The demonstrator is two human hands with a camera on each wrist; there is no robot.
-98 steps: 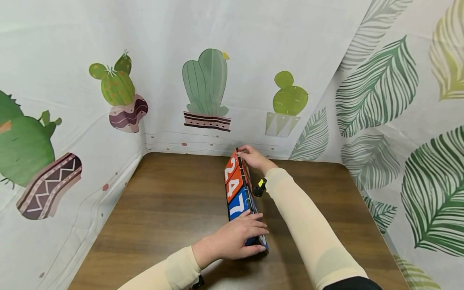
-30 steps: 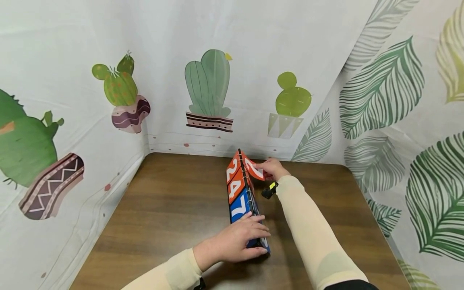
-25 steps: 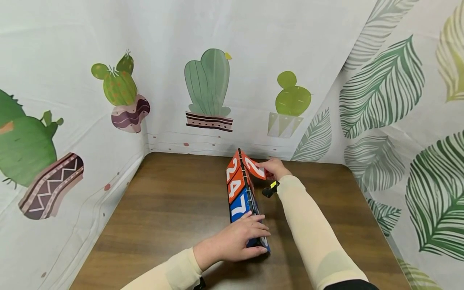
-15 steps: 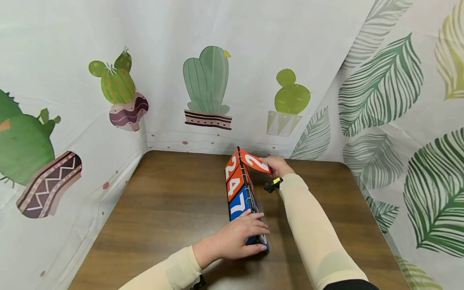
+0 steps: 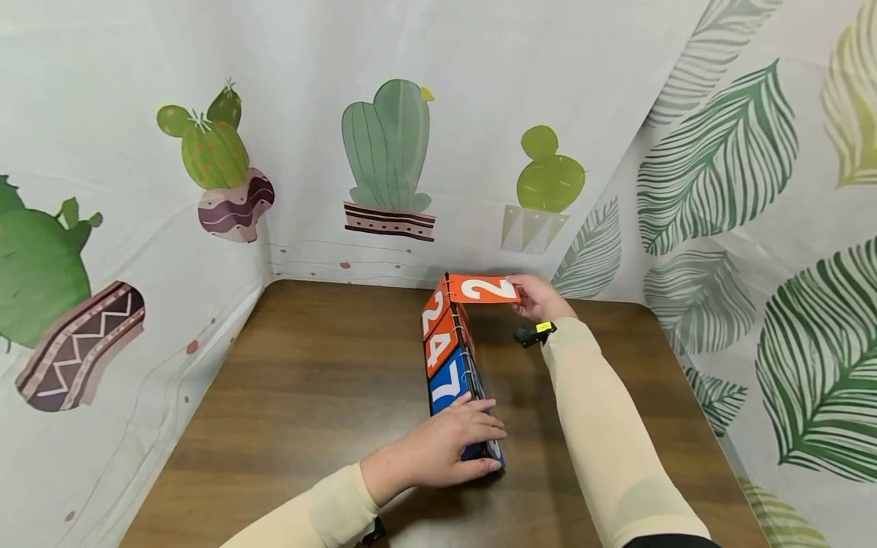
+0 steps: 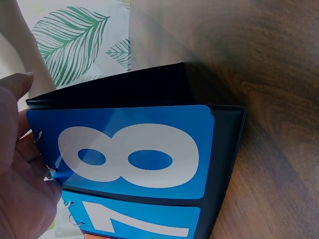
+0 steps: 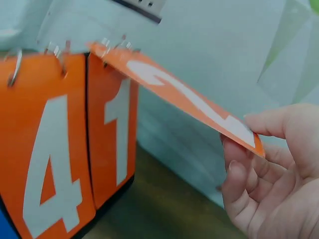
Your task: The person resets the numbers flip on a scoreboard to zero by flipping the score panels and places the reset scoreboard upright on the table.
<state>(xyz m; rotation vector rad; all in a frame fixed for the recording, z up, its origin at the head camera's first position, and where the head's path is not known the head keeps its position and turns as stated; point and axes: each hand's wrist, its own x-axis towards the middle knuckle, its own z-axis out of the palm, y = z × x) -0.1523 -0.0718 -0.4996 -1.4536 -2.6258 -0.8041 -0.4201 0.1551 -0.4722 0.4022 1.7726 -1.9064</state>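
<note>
A tent-shaped flip scoreboard (image 5: 440,354) stands on the table, its ring-bound cards numbered in white. On its left face the head view shows orange 2 and 4 and a blue 7; the left wrist view adds a blue 8 card (image 6: 129,154). My right hand (image 5: 537,297) pinches the outer edge of an orange 2 card (image 5: 479,289) at the far end, raised about level from its rings. Beneath that card, the right wrist view reveals an orange 1 card (image 7: 119,129) beside an orange 4 card (image 7: 52,154). My left hand (image 5: 452,445) rests across the near end of the ridge, fingers spread.
The brown wooden table (image 5: 308,380) extends on both sides of the scoreboard. Behind it hangs a white curtain (image 5: 301,152) printed with cacti and, at right, leaves. A dark wrist device (image 5: 534,333) sits below my right hand.
My right hand has gone from the far end of the ridge down the right face, then swung outward and up, lifting the orange 2 card. My left hand has stayed put.
</note>
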